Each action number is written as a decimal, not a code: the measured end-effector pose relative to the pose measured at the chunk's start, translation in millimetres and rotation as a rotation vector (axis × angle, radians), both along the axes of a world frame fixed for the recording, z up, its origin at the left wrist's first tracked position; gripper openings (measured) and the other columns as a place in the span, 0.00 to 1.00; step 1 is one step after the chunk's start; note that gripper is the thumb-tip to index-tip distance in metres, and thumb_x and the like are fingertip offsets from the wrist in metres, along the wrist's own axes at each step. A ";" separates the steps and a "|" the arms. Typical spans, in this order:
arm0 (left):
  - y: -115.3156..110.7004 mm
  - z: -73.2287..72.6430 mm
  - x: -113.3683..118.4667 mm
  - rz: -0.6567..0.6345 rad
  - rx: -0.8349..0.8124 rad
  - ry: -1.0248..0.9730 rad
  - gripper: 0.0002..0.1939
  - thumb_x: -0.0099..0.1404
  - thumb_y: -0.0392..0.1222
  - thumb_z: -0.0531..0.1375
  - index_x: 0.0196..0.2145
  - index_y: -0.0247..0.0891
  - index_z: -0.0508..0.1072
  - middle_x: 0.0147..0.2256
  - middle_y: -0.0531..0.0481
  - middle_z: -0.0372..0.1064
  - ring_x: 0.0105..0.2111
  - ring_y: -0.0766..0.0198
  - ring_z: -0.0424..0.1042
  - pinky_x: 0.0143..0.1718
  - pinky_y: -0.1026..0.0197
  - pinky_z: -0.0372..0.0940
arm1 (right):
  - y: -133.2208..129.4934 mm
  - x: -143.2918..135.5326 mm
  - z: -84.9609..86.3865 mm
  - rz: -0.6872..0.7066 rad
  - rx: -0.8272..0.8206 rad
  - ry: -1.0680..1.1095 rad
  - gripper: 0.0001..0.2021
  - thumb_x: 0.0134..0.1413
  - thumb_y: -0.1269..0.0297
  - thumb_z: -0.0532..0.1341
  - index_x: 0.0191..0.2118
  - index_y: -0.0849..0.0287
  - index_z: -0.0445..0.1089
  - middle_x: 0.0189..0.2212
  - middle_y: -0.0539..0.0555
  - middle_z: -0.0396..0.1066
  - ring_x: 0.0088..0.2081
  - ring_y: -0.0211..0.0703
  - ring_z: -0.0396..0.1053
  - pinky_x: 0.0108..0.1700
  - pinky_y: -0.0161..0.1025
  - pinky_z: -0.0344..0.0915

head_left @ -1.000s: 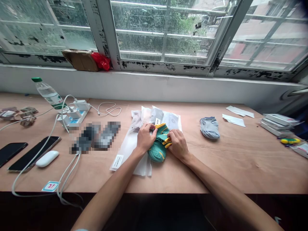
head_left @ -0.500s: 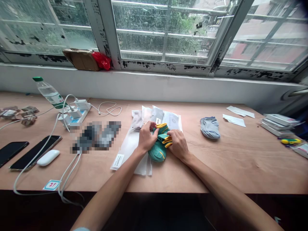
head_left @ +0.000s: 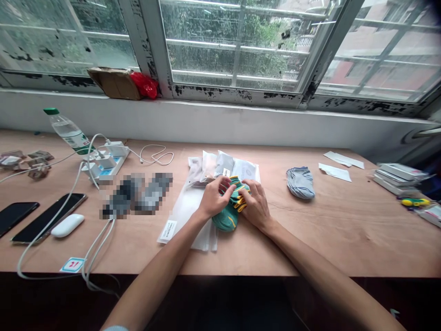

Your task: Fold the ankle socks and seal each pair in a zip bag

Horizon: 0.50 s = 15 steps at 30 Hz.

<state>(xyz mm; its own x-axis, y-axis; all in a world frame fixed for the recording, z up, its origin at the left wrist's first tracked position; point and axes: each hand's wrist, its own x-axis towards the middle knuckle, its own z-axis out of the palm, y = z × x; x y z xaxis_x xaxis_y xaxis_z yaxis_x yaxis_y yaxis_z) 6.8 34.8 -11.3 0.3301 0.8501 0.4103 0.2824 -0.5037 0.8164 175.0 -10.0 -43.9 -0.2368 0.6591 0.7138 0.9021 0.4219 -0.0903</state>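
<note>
Honestly, the green socks (head_left: 225, 219) bunched toward the front edge of the desk (head_left: 262, 264) look light, soft and stretchy, so I'd pinch the yellow cuffs (head_left: 240, 207) like the right hand (head_left: 257, 205) does; can't tell if the left hand (head_left: 214, 198) grips or just touches.

Green socks (head_left: 225, 219): matt cloth. Bags (head_left: 189, 205): smooth, milky plastic. Bench (head_left: 330, 234): smooth, dull wood. Bottle (head_left: 66, 130): clear plastic. Box (head_left: 117, 85): matt cardboard. Phones (head_left: 44, 216): glossy black.
</note>
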 end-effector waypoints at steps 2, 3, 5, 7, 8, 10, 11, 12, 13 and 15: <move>6.2 -6.1 -2.5 0.195 0.031 0.065 0.11 0.63 0.46 0.59 0.40 0.37 0.69 0.32 0.50 0.70 0.28 0.65 0.70 0.32 0.61 0.66 | 0.3 -0.5 0.1 0.034 -0.010 -0.007 0.07 0.54 0.75 0.58 0.38 0.58 0.68 0.49 0.61 0.67 0.54 0.55 0.58 0.53 0.51 0.61; 9.2 -9.3 -3.7 0.261 0.042 0.103 0.11 0.63 0.45 0.60 0.39 0.37 0.69 0.32 0.49 0.70 0.28 0.65 0.69 0.33 0.61 0.65 | 0.5 -0.7 -0.1 0.047 -0.023 -0.008 0.07 0.54 0.75 0.58 0.38 0.58 0.68 0.46 0.60 0.69 0.53 0.55 0.59 0.52 0.50 0.61; 13.8 -14.3 -5.6 0.315 0.054 0.159 0.09 0.62 0.44 0.60 0.37 0.36 0.69 0.31 0.49 0.69 0.30 0.63 0.69 0.35 0.60 0.64 | 1.1 -0.7 -0.9 0.055 -0.045 -0.002 0.07 0.54 0.75 0.58 0.37 0.58 0.67 0.42 0.59 0.70 0.50 0.53 0.61 0.50 0.49 0.62; 16.3 -16.6 -6.3 0.328 0.055 0.175 0.07 0.62 0.43 0.60 0.35 0.36 0.69 0.31 0.49 0.69 0.31 0.62 0.68 0.36 0.60 0.64 | 1.7 -0.4 -1.9 0.051 -0.052 0.005 0.06 0.54 0.75 0.58 0.37 0.58 0.67 0.41 0.59 0.71 0.49 0.53 0.62 0.49 0.48 0.62; 16.9 -17.0 -6.2 0.333 0.049 0.171 0.07 0.62 0.43 0.60 0.35 0.37 0.70 0.31 0.49 0.69 0.32 0.62 0.68 0.36 0.60 0.63 | 1.9 -0.2 -2.3 0.051 -0.052 0.008 0.06 0.54 0.74 0.58 0.37 0.58 0.67 0.41 0.59 0.71 0.48 0.53 0.63 0.49 0.48 0.62; 17.7 -17.1 -5.7 0.333 0.034 0.163 0.06 0.61 0.42 0.60 0.33 0.37 0.70 0.31 0.49 0.69 0.32 0.62 0.68 0.37 0.60 0.63 | 2.2 -0.1 -2.9 0.055 -0.051 0.015 0.06 0.54 0.75 0.58 0.37 0.59 0.67 0.41 0.59 0.71 0.48 0.52 0.63 0.48 0.47 0.62; 18.1 -17.1 -5.6 0.324 0.030 0.162 0.05 0.61 0.41 0.60 0.32 0.36 0.70 0.31 0.49 0.69 0.32 0.63 0.68 0.37 0.60 0.63 | 2.3 -0.1 -3.0 0.057 -0.052 0.018 0.06 0.53 0.75 0.59 0.37 0.59 0.67 0.41 0.59 0.71 0.47 0.52 0.63 0.48 0.47 0.62; 18.5 -17.3 -5.5 0.311 0.028 0.161 0.04 0.61 0.40 0.60 0.31 0.36 0.70 0.30 0.49 0.69 0.32 0.63 0.68 0.37 0.60 0.63 | 2.4 -0.2 -3.1 0.058 -0.054 0.019 0.07 0.53 0.75 0.59 0.37 0.59 0.67 0.40 0.59 0.71 0.47 0.52 0.64 0.48 0.47 0.62; 18.9 -17.5 -5.7 0.299 0.030 0.158 0.03 0.61 0.39 0.60 0.31 0.36 0.70 0.30 0.49 0.69 0.32 0.63 0.68 0.37 0.61 0.63 | 2.4 -0.3 -3.1 0.059 -0.056 0.020 0.07 0.52 0.76 0.59 0.37 0.58 0.67 0.40 0.59 0.71 0.46 0.52 0.64 0.48 0.47 0.63; 19.2 -17.4 -6.2 0.279 0.046 0.151 0.03 0.61 0.37 0.58 0.30 0.36 0.70 0.30 0.49 0.69 0.32 0.63 0.68 0.37 0.61 0.63 | 2.3 -0.6 -3.2 0.058 -0.060 0.022 0.07 0.52 0.76 0.59 0.37 0.59 0.67 0.40 0.59 0.71 0.46 0.52 0.64 0.47 0.47 0.63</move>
<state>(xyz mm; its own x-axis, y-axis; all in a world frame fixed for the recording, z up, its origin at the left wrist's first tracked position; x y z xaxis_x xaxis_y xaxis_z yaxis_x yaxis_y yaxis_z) 0.6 54.0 -28.6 0.1465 0.8979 0.4150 0.5311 -0.4253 0.7328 174.3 -7.7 -47.1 -0.2608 0.6864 0.6788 0.8738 0.4668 -0.1364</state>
